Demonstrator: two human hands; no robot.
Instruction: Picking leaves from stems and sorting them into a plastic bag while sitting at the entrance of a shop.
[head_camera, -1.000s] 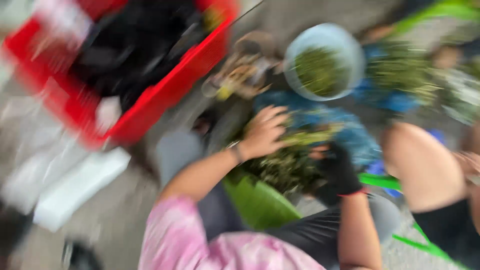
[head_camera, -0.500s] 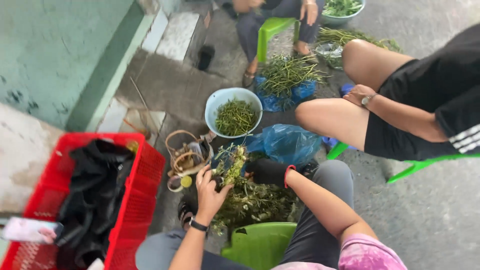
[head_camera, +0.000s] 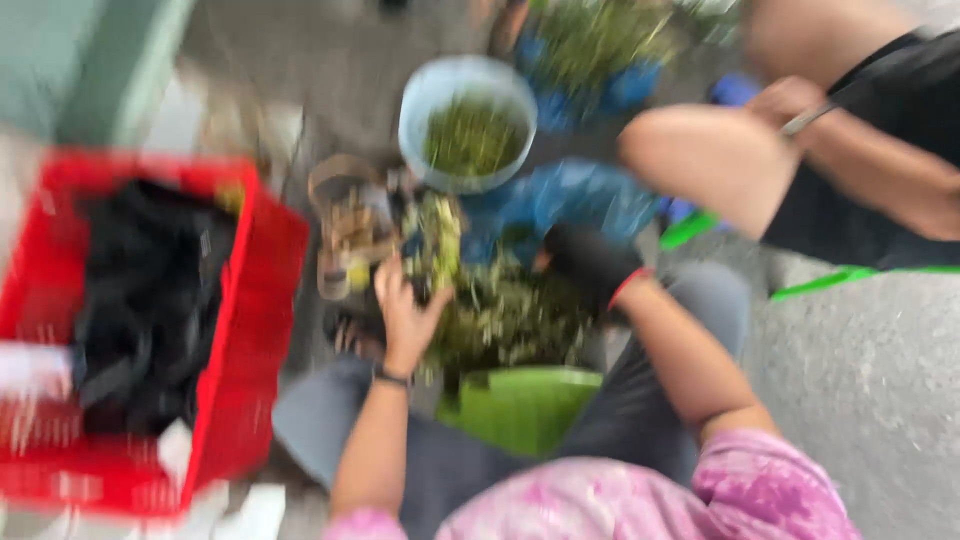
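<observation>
The left hand (head_camera: 405, 315) is a bare grip closed around a bunch of green stems (head_camera: 432, 240) that rises from its fingers toward the pale blue bowl (head_camera: 466, 118) of cut greens. The right hand (head_camera: 590, 262), in a black glove, sits just to the right of that bunch, over a heap of leafy greens (head_camera: 510, 318) between the knees; whether its grip is closed on anything cannot be told, since the whole view is smeared by motion. A green stool (head_camera: 520, 405) shows below the heap. A red crate (head_camera: 250, 330) with dark cloth stands to the left. Another person's knee (head_camera: 720, 160) is cut off at the upper right
</observation>
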